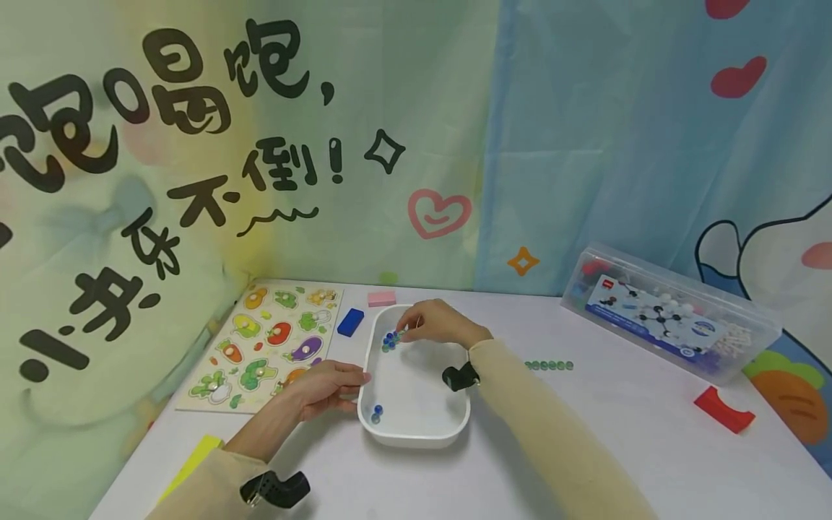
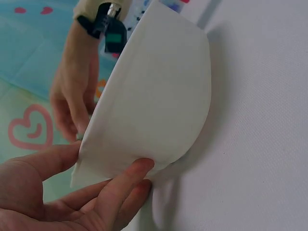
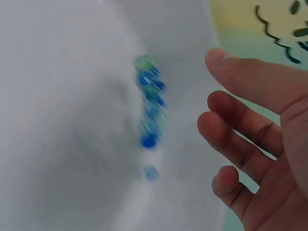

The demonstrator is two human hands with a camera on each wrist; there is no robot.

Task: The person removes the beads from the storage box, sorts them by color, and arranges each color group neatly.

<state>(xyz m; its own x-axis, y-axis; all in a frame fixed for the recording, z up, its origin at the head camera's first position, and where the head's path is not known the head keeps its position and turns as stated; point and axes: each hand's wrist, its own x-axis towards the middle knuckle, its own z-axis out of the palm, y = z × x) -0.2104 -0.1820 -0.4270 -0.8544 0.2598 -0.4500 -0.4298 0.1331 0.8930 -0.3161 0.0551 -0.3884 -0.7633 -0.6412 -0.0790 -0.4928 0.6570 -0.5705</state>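
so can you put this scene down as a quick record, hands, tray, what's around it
left hand: grips the left side of the white tray, thumb at the rim
right hand: over the tray's far left part, fingers apart
in tray: glassy balls, blue and green, clustered by the far left wall; a few more near the near left corner
left of tray: vegetable picture board, blue block
beyond tray: pink block
right of tray: row of green pieces, clear box, red block
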